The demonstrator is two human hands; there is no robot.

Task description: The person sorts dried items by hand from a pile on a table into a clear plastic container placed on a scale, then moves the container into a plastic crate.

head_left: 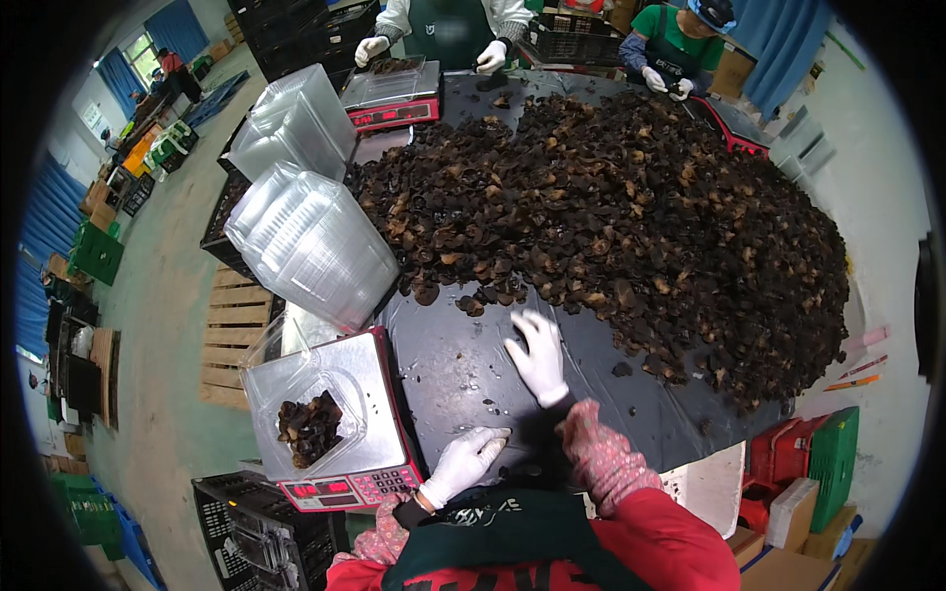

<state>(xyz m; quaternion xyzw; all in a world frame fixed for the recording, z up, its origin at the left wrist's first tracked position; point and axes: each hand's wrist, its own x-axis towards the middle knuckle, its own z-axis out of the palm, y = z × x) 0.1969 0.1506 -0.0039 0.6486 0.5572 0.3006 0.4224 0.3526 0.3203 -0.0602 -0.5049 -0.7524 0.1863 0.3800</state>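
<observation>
A table point(448, 360) covered in black sheeting carries a broad heap of dark brown, wood-ear-like fungus point(601, 197) across its far and right parts. Along its left side stand a stack of clear plastic containers point(315, 251) and, nearer the person, a red-and-silver digital scale point(384, 433). On the scale's plate sits a clear plastic tray point(357, 409). The right hand point(538, 360), white-gloved, spreads its fingers near the heap's edge; the left hand point(463, 463), also gloved, extends its fingers loosely beside the scale. A small fungus portion point(310, 430) lies in the tray.
</observation>
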